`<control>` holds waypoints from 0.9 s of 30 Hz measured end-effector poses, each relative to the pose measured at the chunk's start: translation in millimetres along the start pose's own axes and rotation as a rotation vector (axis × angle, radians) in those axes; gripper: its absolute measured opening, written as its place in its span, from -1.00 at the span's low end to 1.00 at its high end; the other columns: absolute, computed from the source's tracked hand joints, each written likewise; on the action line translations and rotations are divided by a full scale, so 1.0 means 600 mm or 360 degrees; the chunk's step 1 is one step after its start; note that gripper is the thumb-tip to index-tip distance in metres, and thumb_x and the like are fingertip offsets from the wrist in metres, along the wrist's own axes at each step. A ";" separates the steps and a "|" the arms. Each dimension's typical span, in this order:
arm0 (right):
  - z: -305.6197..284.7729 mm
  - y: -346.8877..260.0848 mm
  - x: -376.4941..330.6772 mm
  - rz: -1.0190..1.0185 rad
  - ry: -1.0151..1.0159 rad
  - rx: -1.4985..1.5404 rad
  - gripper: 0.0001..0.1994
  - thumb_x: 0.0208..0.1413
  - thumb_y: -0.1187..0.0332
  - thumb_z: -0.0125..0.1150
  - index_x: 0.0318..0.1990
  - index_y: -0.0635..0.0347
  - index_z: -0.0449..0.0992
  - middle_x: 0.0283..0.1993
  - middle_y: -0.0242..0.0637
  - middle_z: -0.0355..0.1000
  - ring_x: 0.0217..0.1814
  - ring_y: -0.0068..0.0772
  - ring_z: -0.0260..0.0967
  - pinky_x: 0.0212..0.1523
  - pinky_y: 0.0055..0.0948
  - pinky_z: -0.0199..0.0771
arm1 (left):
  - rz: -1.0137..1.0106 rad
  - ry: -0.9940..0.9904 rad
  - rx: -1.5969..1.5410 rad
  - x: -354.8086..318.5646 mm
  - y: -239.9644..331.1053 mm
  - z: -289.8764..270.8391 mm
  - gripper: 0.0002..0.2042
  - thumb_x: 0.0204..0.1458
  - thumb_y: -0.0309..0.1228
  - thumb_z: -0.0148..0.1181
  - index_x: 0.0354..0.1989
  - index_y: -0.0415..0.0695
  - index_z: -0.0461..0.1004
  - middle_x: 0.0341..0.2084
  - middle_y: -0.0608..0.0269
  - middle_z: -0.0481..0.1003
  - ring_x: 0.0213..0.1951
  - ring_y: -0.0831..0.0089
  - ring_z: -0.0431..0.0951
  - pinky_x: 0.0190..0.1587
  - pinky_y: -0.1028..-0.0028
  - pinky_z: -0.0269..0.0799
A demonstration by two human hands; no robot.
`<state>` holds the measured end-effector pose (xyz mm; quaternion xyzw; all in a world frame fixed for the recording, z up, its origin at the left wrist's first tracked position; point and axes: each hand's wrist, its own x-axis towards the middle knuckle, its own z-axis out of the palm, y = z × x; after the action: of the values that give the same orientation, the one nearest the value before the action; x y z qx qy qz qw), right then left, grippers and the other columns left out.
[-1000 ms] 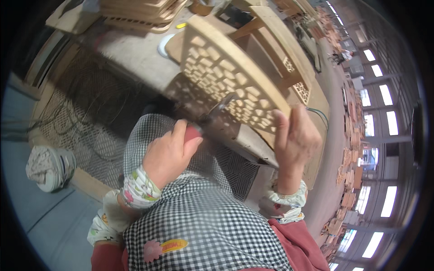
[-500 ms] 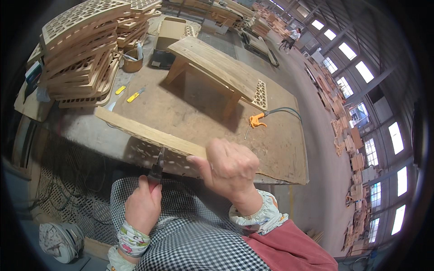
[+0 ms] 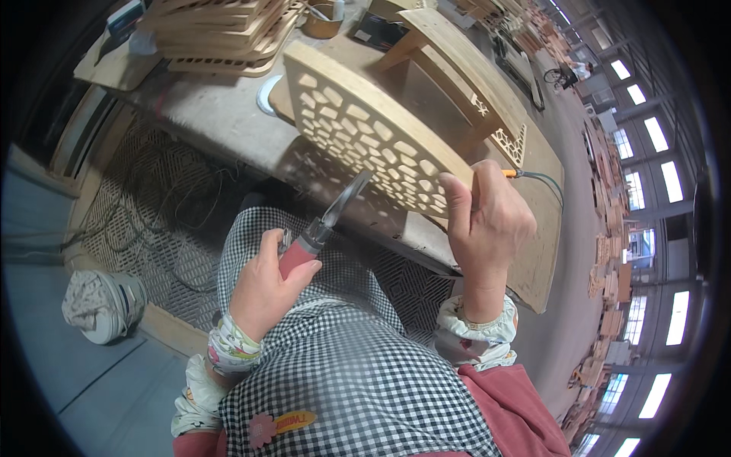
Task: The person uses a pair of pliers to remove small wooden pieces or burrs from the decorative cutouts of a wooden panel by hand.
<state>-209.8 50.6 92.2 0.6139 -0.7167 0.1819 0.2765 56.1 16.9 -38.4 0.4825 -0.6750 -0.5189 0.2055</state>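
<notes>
My right hand (image 3: 495, 213) grips the right end of a pale wooden panel (image 3: 381, 107) pierced with honeycomb-like cutouts. The panel stands tilted on its long edge near the front of the workbench, its cut-out face turned toward me. In my left hand (image 3: 263, 289) is a knife (image 3: 308, 245) with a red and grey handle and a curved metal blade. The blade points up at the panel's lower part; whether it touches the wood I cannot tell. Both forearms wear patterned sleeve covers.
A small wooden bench (image 3: 457, 68) stands on the workbench (image 3: 221, 114) behind the panel. Stacked panels (image 3: 221, 34) and a brown cup (image 3: 322, 27) are at the far left. A green hose (image 3: 544, 180) lies at right. A white bucket (image 3: 106, 305) sits lower left.
The panel has turned from nearly edge-on to show its cut-out face. My left hand has drawn the knife away from the panel's edge, and the whole view has shifted.
</notes>
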 end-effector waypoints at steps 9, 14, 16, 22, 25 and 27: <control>-0.008 -0.015 -0.021 -0.0118 -0.0006 -0.0021 -0.53 0.30 -0.08 0.32 -0.44 0.09 0.39 -0.56 -0.26 0.30 -0.58 -0.19 0.36 -0.52 -0.22 0.30 | 0.0400 0.0248 0.0404 -0.017 0.044 -0.005 -0.50 0.30 -0.18 0.28 0.25 -0.25 0.36 -0.26 -0.25 0.65 -0.26 -0.26 0.68 -0.24 0.03 0.59; -0.021 -0.031 -0.020 -0.0183 0.0025 0.0151 -0.60 0.22 -0.02 0.38 -0.42 0.08 0.43 -0.54 -0.26 0.34 -0.57 -0.19 0.35 -0.51 -0.25 0.34 | 0.0346 0.0165 0.0276 -0.001 0.059 -0.004 -0.54 0.34 -0.14 0.22 0.21 -0.23 0.38 -0.32 -0.26 0.64 -0.27 -0.29 0.67 -0.29 -0.06 0.54; -0.023 -0.026 -0.021 -0.0210 0.0032 0.0199 -0.61 0.23 -0.01 0.38 -0.40 0.07 0.44 -0.53 -0.26 0.34 -0.56 -0.19 0.35 -0.50 -0.25 0.33 | 0.0303 0.0114 0.0200 0.004 0.068 -0.001 -0.57 0.36 -0.13 0.19 0.19 -0.21 0.41 -0.30 -0.25 0.65 -0.25 -0.29 0.67 -0.26 -0.05 0.54; -0.028 -0.018 -0.023 -0.0176 0.0024 0.0267 -0.57 0.20 -0.01 0.43 -0.45 0.08 0.40 -0.55 -0.20 0.31 -0.57 -0.13 0.35 -0.49 -0.19 0.30 | 0.0237 -0.0077 0.0004 0.017 0.082 0.004 -0.60 0.38 -0.17 0.17 0.20 -0.21 0.44 -0.25 -0.26 0.65 -0.19 -0.30 0.67 -0.20 0.02 0.56; -0.017 -0.019 -0.014 -0.0261 0.0022 0.0218 -0.60 0.23 -0.02 0.37 -0.41 0.07 0.42 -0.53 -0.26 0.33 -0.56 -0.19 0.35 -0.50 -0.23 0.33 | 0.0145 -0.0157 -0.0253 0.022 0.059 0.007 -0.59 0.38 -0.19 0.16 0.24 -0.23 0.42 -0.20 -0.25 0.65 -0.18 -0.30 0.68 -0.17 0.03 0.56; -0.018 -0.009 -0.012 -0.0209 0.0010 0.0132 -0.57 0.25 -0.05 0.36 -0.43 0.08 0.41 -0.54 -0.25 0.32 -0.56 -0.20 0.37 -0.50 -0.22 0.34 | -0.0022 -0.0414 -0.0521 0.037 0.066 0.004 -0.65 0.41 -0.18 0.13 0.13 -0.22 0.45 -0.40 0.09 0.60 -0.50 0.25 0.61 -0.42 0.34 0.49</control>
<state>-202.0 61.7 96.1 0.6699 -0.6659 0.1948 0.2644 27.1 -1.2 -8.8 0.3763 -0.5991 -0.6811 0.1886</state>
